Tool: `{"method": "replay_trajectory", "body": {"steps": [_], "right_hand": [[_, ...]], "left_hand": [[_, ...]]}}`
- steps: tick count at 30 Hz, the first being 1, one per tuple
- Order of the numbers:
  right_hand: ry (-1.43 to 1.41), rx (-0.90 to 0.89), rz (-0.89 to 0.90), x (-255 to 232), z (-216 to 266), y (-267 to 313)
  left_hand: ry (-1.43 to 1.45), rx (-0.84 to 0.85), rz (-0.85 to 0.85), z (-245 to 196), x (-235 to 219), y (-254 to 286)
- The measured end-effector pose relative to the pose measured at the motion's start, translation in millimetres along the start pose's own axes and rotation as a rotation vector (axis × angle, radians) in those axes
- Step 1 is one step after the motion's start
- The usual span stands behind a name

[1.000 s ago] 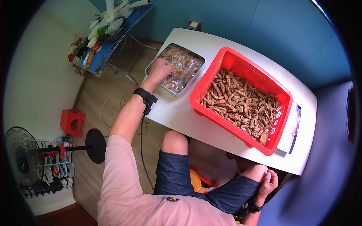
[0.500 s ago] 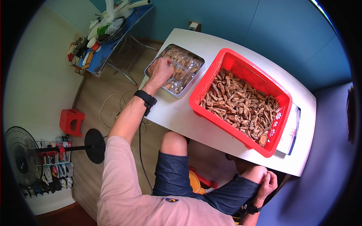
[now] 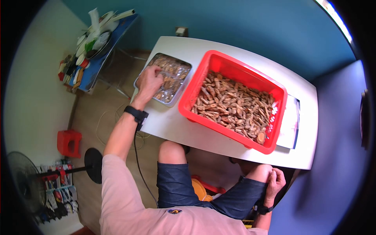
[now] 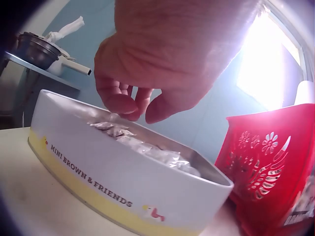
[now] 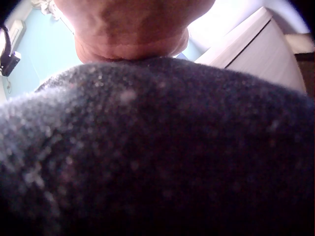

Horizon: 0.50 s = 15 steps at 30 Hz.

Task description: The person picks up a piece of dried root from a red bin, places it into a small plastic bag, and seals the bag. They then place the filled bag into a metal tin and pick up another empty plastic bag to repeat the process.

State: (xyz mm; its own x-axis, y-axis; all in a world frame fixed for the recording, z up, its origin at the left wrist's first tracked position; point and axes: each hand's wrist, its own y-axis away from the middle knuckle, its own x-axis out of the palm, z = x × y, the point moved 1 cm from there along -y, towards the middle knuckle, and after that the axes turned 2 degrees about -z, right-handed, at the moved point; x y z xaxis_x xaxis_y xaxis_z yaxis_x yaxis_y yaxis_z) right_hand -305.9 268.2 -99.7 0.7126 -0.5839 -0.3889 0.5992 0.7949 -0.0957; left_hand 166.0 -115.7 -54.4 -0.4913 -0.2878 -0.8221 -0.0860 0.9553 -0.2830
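A rectangular tin (image 4: pixel 93 167) with "MINI BROWN & FRIENDS" lettering stands on the white table. Inside it lie clear plastic packets (image 3: pixel 172 84) of dried brown slices. My left hand (image 3: pixel 150 83) hovers over the tin's near-left part, palm down. In the left wrist view its bent fingers (image 4: pixel 120 103) and thumb hang just above the packets, with a gap between them and nothing held. My right hand (image 3: pixel 276 181) rests on the right knee, fingers loosely curled and holding nothing. Dark shorts (image 5: pixel 157 147) fill most of the right wrist view.
A large red plastic basket (image 3: pixel 231 135) of dried brown root slices (image 3: pixel 235 105) stands right of the tin. Beyond it lies a flat white item with a dark edge (image 3: pixel 290 121). A cluttered blue side table (image 3: pixel 89 76), a red stool (image 3: pixel 69 143) and a fan (image 3: pixel 23 182) are at left.
The head view has shifted, so the table, tin and basket sit further left. My left hand stays over the tin, its fingers drawn a little apart from the packets. The right hand stays on the knee.
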Motion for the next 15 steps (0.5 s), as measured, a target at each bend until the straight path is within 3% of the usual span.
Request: {"method": "replay_trajectory", "body": {"steps": [4, 7, 9, 11, 13, 15], "right_hand": [[0.071, -0.025, 0.001, 0.7, 0.0, -0.2], [0.055, -0.042, -0.012, 5.0, 12.2, -0.2], [0.059, -0.062, -0.038, 5.9, 13.6, 0.1], [0.053, -0.105, -0.026, 5.4, 15.4, 0.4], [0.022, -0.097, -0.012, 5.2, 19.9, 0.9], [-0.009, -0.101, -0.024, 5.7, 14.5, 1.3]], "left_hand": [[0.234, 0.17, -0.162, -11.7, -20.0, 21.3], [0.429, 0.237, -0.184, -34.6, -43.4, 77.3], [0.381, 0.185, -0.123, -55.4, -59.2, 138.3], [0.356, 0.117, -0.056, -48.7, -52.2, 200.7], [0.35, 0.215, -0.094, -48.8, -42.0, 259.0], [0.32, 0.013, 0.045, -49.8, -38.8, 319.2]]}}
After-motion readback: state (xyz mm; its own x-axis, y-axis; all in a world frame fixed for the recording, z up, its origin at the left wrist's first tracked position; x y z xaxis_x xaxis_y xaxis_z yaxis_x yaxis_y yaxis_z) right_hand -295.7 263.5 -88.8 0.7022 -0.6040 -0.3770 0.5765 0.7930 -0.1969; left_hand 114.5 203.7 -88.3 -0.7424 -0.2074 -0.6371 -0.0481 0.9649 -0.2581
